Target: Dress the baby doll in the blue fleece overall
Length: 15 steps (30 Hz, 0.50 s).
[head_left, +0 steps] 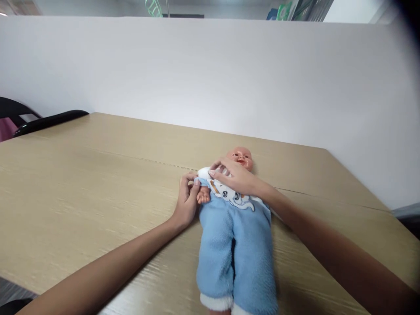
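A baby doll (242,158) lies on its back on the wooden table, its head toward the wall. It wears a fluffy light-blue outfit (216,245) with white cuffs and an animal face on the chest. My left hand (187,197) is closed on the blue sleeve (204,182), thumb on top, beside the doll's small hand (203,195). Across the doll's chest reaches my right hand (236,176), its thumb and curled fingers pinching the white cloth at the same shoulder. The doll's other arm is hidden behind my right forearm.
The table (98,183) meets a white partition (210,78) along its far edge. A black chair (52,122) stands at the left end, with something pink (7,129) by it. Another dark object (408,223) shows past the right edge.
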{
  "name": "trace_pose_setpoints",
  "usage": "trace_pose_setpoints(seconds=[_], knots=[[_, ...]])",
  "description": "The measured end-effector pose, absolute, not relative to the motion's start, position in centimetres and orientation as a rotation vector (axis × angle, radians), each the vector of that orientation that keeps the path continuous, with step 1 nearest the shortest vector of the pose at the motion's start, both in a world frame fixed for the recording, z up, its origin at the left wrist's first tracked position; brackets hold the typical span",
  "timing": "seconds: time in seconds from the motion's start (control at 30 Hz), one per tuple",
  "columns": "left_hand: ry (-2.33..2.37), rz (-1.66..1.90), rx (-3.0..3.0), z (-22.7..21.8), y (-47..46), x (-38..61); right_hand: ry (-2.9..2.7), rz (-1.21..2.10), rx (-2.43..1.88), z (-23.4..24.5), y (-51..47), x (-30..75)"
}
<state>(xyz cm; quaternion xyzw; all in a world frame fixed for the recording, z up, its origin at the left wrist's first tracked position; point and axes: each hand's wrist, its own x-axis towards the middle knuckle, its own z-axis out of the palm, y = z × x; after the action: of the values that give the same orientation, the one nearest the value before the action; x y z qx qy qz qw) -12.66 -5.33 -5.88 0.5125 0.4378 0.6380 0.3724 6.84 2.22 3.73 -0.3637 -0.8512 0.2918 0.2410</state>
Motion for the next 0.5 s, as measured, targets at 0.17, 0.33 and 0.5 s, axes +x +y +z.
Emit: trace_pose_setpoints(seconds=[0.17,0.33,0.5], knots=[[1.067,1.633,0.902,-6.2,-5.4,-11.8,-2.492,0.783,-1.119,4.4,0.3,7.8],[0.994,1.523,0.652,-6.5,-3.4,-11.8,-2.312,0.823,-1.164,3.1,0.4,7.5],[0.950,1.386,0.653,-5.5,-1.6,-12.3,-2.123,1.037,-1.066,1.7,0.8,8.0]])
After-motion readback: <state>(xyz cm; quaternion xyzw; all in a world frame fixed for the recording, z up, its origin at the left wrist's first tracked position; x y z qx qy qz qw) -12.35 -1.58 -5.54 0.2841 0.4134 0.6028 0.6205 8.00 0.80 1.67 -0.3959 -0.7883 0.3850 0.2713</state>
